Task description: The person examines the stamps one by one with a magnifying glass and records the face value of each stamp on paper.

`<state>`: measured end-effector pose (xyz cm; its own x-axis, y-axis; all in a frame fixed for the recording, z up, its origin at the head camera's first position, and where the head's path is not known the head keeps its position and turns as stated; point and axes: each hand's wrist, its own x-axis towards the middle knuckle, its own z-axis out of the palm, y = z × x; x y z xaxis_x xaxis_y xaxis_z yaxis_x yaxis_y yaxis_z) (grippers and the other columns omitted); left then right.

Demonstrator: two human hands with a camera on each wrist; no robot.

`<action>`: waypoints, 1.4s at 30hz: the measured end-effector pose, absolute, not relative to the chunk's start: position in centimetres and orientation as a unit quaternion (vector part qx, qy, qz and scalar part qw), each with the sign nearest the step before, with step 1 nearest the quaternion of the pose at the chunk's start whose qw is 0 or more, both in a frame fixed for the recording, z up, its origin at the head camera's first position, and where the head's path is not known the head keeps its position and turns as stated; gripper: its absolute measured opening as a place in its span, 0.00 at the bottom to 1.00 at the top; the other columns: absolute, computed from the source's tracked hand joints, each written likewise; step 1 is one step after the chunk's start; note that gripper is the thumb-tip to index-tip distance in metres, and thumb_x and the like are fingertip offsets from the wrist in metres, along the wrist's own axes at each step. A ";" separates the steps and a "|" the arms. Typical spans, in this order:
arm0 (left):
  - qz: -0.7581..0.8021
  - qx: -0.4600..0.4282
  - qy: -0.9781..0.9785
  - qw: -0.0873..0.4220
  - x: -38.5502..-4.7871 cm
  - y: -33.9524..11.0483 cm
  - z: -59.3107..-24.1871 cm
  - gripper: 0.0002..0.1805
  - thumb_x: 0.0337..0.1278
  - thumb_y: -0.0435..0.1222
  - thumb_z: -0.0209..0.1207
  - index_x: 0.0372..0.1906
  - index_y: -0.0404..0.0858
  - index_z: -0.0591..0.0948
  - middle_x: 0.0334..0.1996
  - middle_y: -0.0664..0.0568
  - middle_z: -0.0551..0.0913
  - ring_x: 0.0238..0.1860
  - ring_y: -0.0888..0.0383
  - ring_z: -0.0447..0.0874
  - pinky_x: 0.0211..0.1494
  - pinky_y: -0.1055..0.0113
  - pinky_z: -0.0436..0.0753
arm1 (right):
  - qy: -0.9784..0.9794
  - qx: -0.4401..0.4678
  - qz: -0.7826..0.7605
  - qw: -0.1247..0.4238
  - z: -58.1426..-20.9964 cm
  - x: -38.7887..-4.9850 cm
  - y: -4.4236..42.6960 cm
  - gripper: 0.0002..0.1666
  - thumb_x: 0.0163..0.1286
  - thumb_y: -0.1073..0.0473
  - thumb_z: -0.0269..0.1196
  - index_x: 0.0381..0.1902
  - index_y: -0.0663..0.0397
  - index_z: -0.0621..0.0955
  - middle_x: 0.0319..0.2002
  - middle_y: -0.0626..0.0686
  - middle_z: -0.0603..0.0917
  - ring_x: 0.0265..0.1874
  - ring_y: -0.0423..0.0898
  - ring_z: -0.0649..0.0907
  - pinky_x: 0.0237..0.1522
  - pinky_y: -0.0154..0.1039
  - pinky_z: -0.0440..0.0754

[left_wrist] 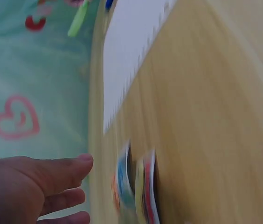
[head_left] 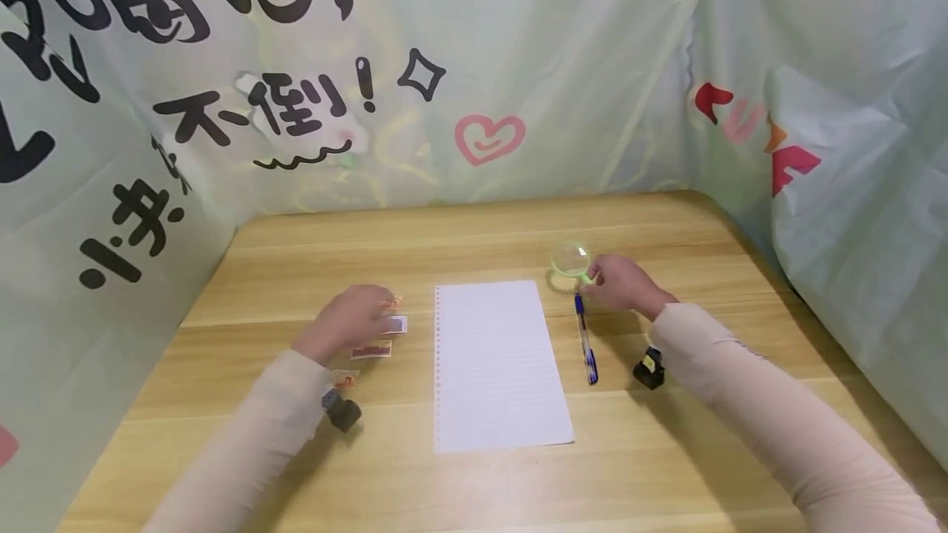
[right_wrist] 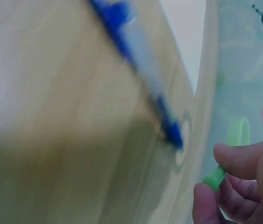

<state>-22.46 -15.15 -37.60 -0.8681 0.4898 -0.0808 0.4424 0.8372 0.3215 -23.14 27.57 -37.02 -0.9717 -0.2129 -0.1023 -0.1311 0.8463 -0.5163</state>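
My right hand (head_left: pixel 620 282) pinches the short handle of a light-green magnifying glass (head_left: pixel 571 260). In the right wrist view the thumb and fingers are on the green handle (right_wrist: pixel 214 178), and the lens ring is seen nearly edge-on. Several small printed paper pieces that look like stamps (head_left: pixel 372 349) lie in a rough column at the left. My left hand (head_left: pixel 351 323) hovers at the upper ones and partly hides them. In the left wrist view its fingers are extended, apart from the curved stamps (left_wrist: pixel 148 186).
Between the hands lies a lined sheet of paper (head_left: pixel 492 368) with punched holes along its left edge. A blue pen (head_left: pixel 586 340) rests just right of it, below the magnifying glass. Printed cloth (head_left: pixel 578 64) surrounds the wooden table (head_left: pixel 511 492) at the back and sides.
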 end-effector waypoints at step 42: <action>0.211 0.150 0.965 0.038 -22.7 -23.6 -40.4 0.04 0.54 0.31 0.65 0.34 0.33 0.85 0.44 0.36 0.83 0.50 0.35 0.78 0.57 0.42 0.73 | 0.923 -0.273 -0.239 0.126 -39.0 -23.9 -0.3 0.07 0.63 0.58 0.67 0.36 0.53 0.81 0.24 0.45 0.78 0.18 0.38 0.73 0.20 0.29 0.73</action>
<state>-22.69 -23.62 -40.42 -0.9524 0.3046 -0.0098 0.2726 0.8659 0.4195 -23.91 -0.31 -38.99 -0.8193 -0.5642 -0.1019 -0.4436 0.7364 -0.5108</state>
